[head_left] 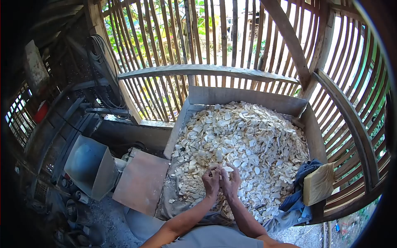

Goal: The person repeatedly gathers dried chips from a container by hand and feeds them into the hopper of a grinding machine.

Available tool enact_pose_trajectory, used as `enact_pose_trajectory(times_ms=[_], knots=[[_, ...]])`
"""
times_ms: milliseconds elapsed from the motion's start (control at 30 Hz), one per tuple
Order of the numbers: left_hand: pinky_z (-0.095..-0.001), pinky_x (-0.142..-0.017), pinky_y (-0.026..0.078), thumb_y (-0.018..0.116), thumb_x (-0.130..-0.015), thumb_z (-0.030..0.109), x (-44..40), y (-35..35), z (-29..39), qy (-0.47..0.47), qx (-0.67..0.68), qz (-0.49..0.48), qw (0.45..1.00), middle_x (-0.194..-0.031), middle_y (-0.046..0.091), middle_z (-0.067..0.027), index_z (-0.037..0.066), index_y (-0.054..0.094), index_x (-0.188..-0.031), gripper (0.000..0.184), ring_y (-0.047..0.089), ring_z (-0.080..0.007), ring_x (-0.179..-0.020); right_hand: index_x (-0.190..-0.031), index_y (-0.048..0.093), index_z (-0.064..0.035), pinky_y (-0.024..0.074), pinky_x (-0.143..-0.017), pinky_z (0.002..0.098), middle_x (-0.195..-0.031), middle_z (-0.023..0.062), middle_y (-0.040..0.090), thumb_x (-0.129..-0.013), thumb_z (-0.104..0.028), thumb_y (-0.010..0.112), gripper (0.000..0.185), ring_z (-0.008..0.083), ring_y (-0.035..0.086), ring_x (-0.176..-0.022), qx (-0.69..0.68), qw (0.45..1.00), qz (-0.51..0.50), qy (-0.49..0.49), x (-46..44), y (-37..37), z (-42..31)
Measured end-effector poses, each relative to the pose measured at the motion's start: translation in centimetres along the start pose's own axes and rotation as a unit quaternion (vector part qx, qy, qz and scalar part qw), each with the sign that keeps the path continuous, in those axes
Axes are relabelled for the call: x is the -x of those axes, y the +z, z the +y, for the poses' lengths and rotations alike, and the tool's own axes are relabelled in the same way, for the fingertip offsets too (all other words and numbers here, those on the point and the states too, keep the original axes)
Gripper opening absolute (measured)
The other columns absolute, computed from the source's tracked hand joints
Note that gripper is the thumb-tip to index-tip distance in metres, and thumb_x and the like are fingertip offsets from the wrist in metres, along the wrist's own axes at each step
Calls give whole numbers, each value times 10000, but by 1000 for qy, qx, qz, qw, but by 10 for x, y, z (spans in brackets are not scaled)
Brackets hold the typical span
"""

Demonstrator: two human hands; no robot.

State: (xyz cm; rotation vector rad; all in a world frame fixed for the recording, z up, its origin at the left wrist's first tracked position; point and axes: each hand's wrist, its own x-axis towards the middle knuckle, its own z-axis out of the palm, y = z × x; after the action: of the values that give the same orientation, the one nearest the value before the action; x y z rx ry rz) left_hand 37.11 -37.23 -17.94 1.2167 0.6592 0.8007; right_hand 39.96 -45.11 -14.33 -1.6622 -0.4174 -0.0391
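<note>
A large heap of pale, dried, curved chips, perhaps cassava, fills a wooden bin. Above its near side, my left hand and my right hand are close together with fingers curled inward. A white chip shows at the fingertips, pinched by my right hand and beside my left fingers. Whatever lies inside the left fingers is too small to make out. Both forearms reach over the bin's near edge.
Left of the bin are a flat reddish-brown board and a grey metal hopper. Blue cloth and a yellowish block sit at the right edge. A slatted wooden wall surrounds the bin; coiled cable hangs at left.
</note>
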Motion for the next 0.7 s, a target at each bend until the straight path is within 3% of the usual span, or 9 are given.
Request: enact_pose_trajectory(times_ms=[100, 133, 233, 367, 500, 533, 633, 700], knots=[[-255, -669, 481, 729, -931, 199, 2, 0, 3, 19, 12, -7, 1000, -838, 705, -25, 15, 736, -967, 188, 587, -79, -746, -1255, 637, -5, 481, -911, 340, -1125, 126, 647, -942, -206, 702, 378, 198, 619, -1027, 3, 1000, 12, -18, 0, 4, 16], [-252, -665, 484, 728, -931, 192, 4, 1, 7, 21, 17, -8, 1000, -843, 707, -24, 17, 736, -967, 178, 591, -78, -743, -1237, 639, -3, 494, -831, 297, -1064, 81, 654, -955, -150, 686, 322, 144, 613, -941, -8, 1000, 18, -18, 0, 5, 20], [-248, -656, 493, 731, -929, 177, 8, 3, 15, 53, 15, -1, 998, -857, 709, -20, 27, 735, -972, 156, 605, -75, -740, -1208, 657, -3, 506, -883, 318, -1148, 115, 652, -935, -132, 701, 304, 184, 632, -1028, -117, 991, 9, 71, 3, 6, 20], [-254, -697, 507, 723, -935, 168, 11, 5, 30, 55, 67, -13, 996, -921, 718, -36, 20, 728, -980, 154, 621, -89, -804, -1213, 628, -8, 480, -801, 265, -1027, 37, 654, -963, -102, 665, 269, 111, 585, -912, -124, 992, 19, 24, 0, 9, 21], [-270, -794, 507, 715, -944, 167, 10, 4, 39, 35, 66, -14, 997, -963, 719, -53, 17, 722, -1000, 161, 623, -111, -886, -1209, 637, -2, 460, -862, 300, -1042, 70, 642, -960, -188, 675, 314, 162, 588, -977, -77, 997, -4, -6, -6, 4, -7], [-268, -794, 506, 716, -944, 169, 8, 4, 41, 42, 69, -10, 997, -961, 719, -52, 18, 722, -998, 160, 622, -108, -884, -1117, 628, 41, 469, -804, 319, -970, 89, 580, -950, -207, 686, 304, 172, 570, -900, -58, 998, -6, -32, -6, 4, -24], [-261, -796, 503, 719, -943, 174, 9, 2, 39, 62, 62, -1, 996, -953, 717, -48, 24, 722, -995, 159, 619, -98, -880, -959, 601, 14, 390, -712, 298, -880, 20, 531, -1000, -277, 617, 295, 130, 462, -801, -73, 995, 9, -71, -8, 8, -3], [-259, -795, 501, 723, -941, 180, 8, 0, 34, 76, 35, 3, 996, -947, 716, -43, 29, 723, -996, 160, 617, -92, -878, -906, 564, -3, 356, -676, 289, -850, -5, 499, -1019, -286, 585, 306, 114, 418, -775, -132, 991, 20, -21, -5, 13, 5]])
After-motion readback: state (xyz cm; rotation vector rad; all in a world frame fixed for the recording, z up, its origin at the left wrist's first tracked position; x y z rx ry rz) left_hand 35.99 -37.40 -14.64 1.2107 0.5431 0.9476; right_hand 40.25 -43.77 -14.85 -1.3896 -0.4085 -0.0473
